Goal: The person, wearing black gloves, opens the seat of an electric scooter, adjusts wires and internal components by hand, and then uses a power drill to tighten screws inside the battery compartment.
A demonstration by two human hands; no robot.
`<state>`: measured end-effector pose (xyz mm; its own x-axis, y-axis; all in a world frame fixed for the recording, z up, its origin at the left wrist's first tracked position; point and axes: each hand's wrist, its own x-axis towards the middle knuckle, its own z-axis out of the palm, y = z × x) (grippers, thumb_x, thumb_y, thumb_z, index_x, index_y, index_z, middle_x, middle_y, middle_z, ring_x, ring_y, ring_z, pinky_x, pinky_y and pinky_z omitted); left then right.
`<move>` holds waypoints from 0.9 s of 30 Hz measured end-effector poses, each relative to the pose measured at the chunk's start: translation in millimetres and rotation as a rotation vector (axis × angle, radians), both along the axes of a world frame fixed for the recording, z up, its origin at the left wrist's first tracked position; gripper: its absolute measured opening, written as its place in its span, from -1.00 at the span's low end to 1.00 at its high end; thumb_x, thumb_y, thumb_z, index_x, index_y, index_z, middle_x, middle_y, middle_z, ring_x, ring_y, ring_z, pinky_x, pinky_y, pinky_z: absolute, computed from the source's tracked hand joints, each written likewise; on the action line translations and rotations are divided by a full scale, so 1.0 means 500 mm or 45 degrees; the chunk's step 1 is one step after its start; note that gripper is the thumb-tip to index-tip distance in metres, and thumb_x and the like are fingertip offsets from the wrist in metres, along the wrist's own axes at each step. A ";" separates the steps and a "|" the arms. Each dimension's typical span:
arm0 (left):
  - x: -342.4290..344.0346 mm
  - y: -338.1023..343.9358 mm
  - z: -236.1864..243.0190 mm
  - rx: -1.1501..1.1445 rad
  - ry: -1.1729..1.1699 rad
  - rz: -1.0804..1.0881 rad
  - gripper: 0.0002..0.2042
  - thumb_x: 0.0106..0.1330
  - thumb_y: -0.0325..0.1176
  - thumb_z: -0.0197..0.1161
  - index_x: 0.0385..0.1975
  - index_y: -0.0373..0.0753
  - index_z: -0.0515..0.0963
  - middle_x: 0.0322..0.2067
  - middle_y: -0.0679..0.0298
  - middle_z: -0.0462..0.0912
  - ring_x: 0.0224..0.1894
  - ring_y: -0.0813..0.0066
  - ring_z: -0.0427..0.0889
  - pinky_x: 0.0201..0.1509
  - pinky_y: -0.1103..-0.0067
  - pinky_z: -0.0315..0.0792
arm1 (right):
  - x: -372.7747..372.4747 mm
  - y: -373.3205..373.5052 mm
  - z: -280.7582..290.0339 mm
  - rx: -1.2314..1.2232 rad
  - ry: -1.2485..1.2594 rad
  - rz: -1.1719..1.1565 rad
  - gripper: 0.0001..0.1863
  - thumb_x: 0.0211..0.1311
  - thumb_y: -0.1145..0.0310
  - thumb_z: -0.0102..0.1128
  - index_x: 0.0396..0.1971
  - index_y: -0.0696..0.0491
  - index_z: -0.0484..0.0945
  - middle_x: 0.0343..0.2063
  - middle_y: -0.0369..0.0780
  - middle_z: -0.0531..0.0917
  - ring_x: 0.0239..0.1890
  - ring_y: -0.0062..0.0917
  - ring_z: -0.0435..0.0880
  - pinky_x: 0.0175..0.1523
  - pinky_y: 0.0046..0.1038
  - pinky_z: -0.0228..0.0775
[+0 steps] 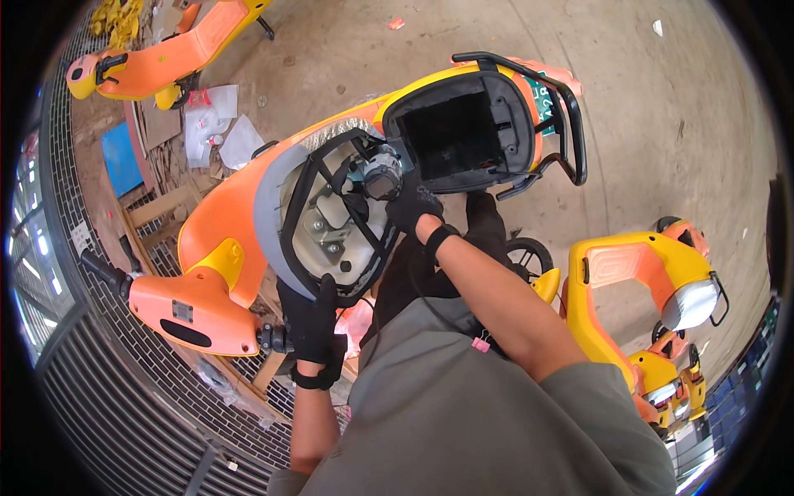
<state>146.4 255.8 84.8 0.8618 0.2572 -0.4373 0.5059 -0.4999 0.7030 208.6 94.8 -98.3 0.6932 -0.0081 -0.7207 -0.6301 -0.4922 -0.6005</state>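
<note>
At far left, an orange-and-yellow scooter (159, 63) stands above a blue sheet (122, 159). Next comes the near orange-and-yellow scooter (222, 213), its handlebar (107, 271) reaching out at lower left. The gloved left hand (309, 321) has its grip pinching the lower edge of a grey-rimmed, black-framed panel (332, 211), raised mid-scooter. At the panel's right side, the gloved right hand (411, 205) has its grip closed on a grey-and-teal power tool (383, 178), the fingers partly hidden. Rightward follow a black-lined compartment (453, 131), a black rear rack (571, 124) and another parked scooter (584, 312).
</note>
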 end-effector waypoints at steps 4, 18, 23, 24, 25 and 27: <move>-0.001 0.006 -0.001 -0.011 -0.013 0.003 -0.45 0.17 -0.45 0.25 0.16 -0.40 0.21 0.05 0.06 0.42 0.07 0.30 0.43 0.15 0.44 0.32 | -0.020 0.005 -0.009 -0.290 -0.295 0.112 -0.74 0.03 0.40 0.07 -0.26 0.16 0.55 -0.30 0.00 0.63 -0.20 -0.12 0.63 -0.11 -0.19 0.46; -0.018 0.019 -0.014 0.198 -0.038 -0.054 -0.43 0.18 -0.34 0.30 0.15 -0.37 0.25 0.07 0.12 0.41 0.10 0.32 0.39 0.18 0.46 0.26 | 0.084 -0.067 0.034 -0.333 -0.076 0.692 -0.72 0.12 0.29 0.04 -0.24 0.02 0.66 -0.20 -0.11 0.67 -0.13 -0.24 0.66 -0.09 -0.25 0.49; -0.018 0.012 -0.010 0.191 -0.036 -0.029 -0.44 0.18 -0.32 0.30 0.13 -0.36 0.27 0.03 0.11 0.42 0.08 0.30 0.40 0.16 0.44 0.27 | 0.083 -0.052 0.028 -0.348 -0.037 0.682 -0.72 0.11 0.29 0.03 -0.28 0.02 0.67 -0.21 -0.10 0.67 -0.13 -0.23 0.65 -0.07 -0.25 0.50; -0.017 0.010 -0.008 0.170 -0.032 -0.007 -0.45 0.18 -0.32 0.30 0.13 -0.36 0.27 0.03 0.11 0.42 0.08 0.30 0.40 0.15 0.44 0.28 | 0.082 -0.051 0.022 -0.331 -0.040 0.637 -0.72 0.11 0.29 0.03 -0.27 0.03 0.67 -0.20 -0.09 0.66 -0.12 -0.21 0.65 -0.07 -0.25 0.50; -0.017 0.013 -0.010 0.170 -0.033 -0.002 -0.45 0.18 -0.32 0.30 0.13 -0.36 0.27 0.03 0.11 0.42 0.08 0.30 0.40 0.15 0.44 0.28 | 0.082 -0.052 0.020 -0.332 -0.041 0.642 -0.72 0.11 0.29 0.03 -0.27 0.03 0.67 -0.20 -0.09 0.66 -0.12 -0.21 0.65 -0.07 -0.25 0.49; -0.019 0.021 -0.015 0.237 -0.007 -0.043 -0.34 0.12 -0.40 0.31 0.19 -0.40 0.15 0.07 -0.01 0.36 0.12 0.18 0.38 0.18 0.39 0.27 | 0.080 -0.052 0.018 -0.315 -0.050 0.607 -0.72 0.10 0.29 0.03 -0.27 0.03 0.67 -0.20 -0.08 0.66 -0.12 -0.20 0.64 -0.06 -0.25 0.49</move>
